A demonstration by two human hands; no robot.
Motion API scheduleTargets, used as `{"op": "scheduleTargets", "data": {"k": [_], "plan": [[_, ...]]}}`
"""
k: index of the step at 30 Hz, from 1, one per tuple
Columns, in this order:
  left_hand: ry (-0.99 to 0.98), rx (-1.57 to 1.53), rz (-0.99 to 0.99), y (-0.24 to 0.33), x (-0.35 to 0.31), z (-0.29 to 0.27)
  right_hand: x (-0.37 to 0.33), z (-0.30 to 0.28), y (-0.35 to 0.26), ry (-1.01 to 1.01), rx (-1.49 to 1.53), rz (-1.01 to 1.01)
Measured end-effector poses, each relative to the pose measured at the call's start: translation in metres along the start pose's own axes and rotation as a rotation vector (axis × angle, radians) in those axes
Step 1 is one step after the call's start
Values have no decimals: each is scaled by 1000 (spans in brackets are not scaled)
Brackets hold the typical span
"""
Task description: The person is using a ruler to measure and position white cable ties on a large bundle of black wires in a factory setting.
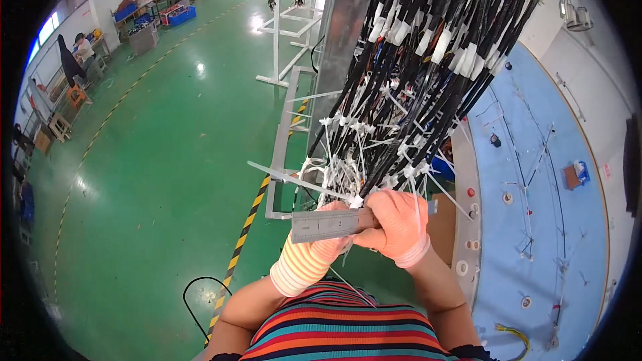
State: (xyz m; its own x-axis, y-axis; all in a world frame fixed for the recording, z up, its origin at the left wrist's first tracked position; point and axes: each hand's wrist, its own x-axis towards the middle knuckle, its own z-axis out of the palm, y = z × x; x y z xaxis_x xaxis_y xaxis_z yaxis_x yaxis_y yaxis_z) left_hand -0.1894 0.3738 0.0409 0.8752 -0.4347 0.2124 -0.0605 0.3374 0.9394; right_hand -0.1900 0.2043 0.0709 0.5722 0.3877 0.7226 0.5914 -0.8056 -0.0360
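My right hand (399, 226), in an orange-pink knit glove, is closed around one end of a steel ruler (324, 226). The ruler lies across in front of my left hand (309, 259), gloved in orange with pale stripes at the cuff. The left fingers curl in behind the ruler; what they grip is hidden. Just above both hands hangs a thick bunch of wire harnesses (408, 80) with black sleeving and white tape labels. White cable ties with long untrimmed tails bristle from its lower end. One wide pale tie (294, 179) sticks out to the left above the ruler.
A grey metal frame (274, 190) stands left of the harnesses. To the right is a blue board (515, 227) with fixtures and cables. Yellow-black tape (242, 244) crosses the green floor (167, 180). Farther back, people sit and stand near benches with blue bins (180, 16).
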Motion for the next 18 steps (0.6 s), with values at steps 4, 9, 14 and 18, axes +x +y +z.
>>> {"op": "scheduleTargets", "data": {"k": [4,9,14,18], "plan": [[-51,442,368,-34,4,-12,12,2,2,58,67,-91],[-70,-743,-421,-2,-9,-5,0,9,8,62,56,-36],[-185,-454,-376,-6,-9,-8,2,10,13,94,124,-51],[-172,-692,-381,-9,-15,-4,3,5,13,46,123,-34]]}}
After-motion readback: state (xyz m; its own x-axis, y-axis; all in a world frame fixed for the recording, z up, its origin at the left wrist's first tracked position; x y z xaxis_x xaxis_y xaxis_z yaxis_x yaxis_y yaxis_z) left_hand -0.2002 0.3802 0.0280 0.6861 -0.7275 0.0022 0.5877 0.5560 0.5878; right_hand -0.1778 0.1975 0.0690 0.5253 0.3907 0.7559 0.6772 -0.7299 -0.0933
